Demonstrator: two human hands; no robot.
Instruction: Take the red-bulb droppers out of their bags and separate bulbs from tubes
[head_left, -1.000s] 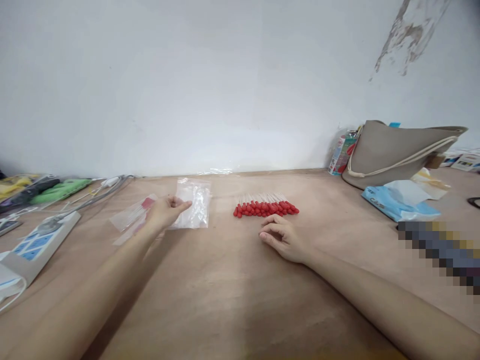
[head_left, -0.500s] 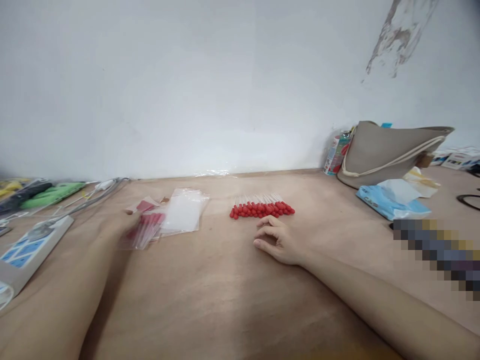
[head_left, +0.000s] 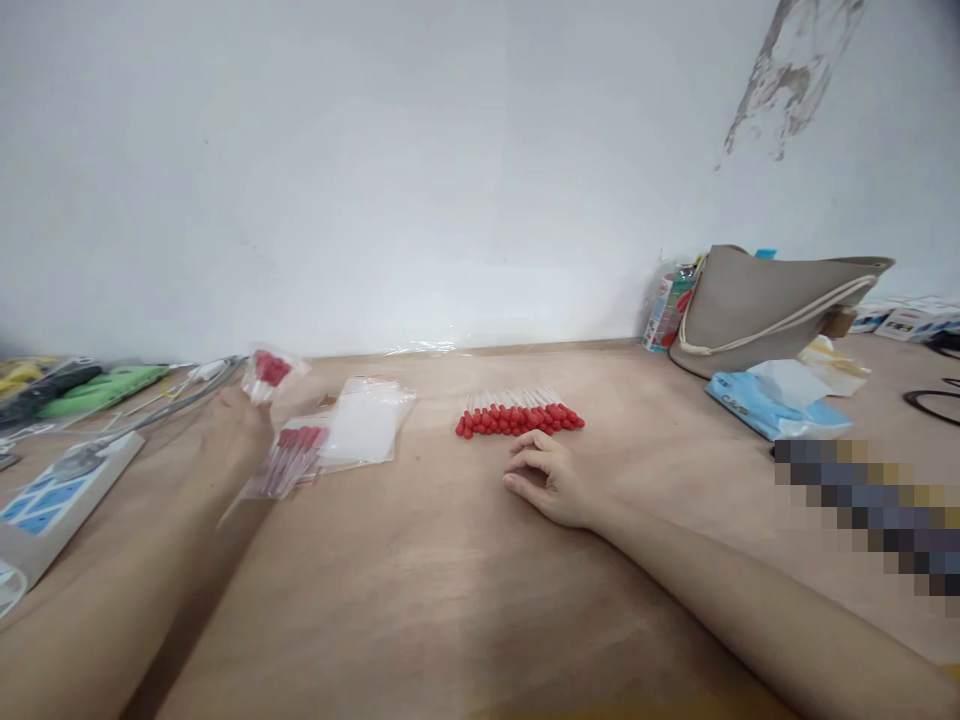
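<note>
A row of red-tipped clear droppers (head_left: 519,416) lies on the wooden table (head_left: 450,580). My right hand (head_left: 551,480) rests just in front of that row, fingers loosely curled, holding nothing. My left hand (head_left: 238,420) is at the left, blurred, and lifts a small clear bag with red-tipped droppers (head_left: 270,372) off the table. Beside it lies another filled bag (head_left: 289,458) and a stack of empty clear bags (head_left: 366,422).
A white power strip (head_left: 56,495) with cables and green and yellow tools (head_left: 97,385) sit at the far left. At the right stand a beige bag (head_left: 772,305), a blue tissue pack (head_left: 772,410), a can and small boxes by the wall.
My left hand let go of the empty clear bags, moved left and lifted a filled bag of droppers. My right hand stayed in place.
</note>
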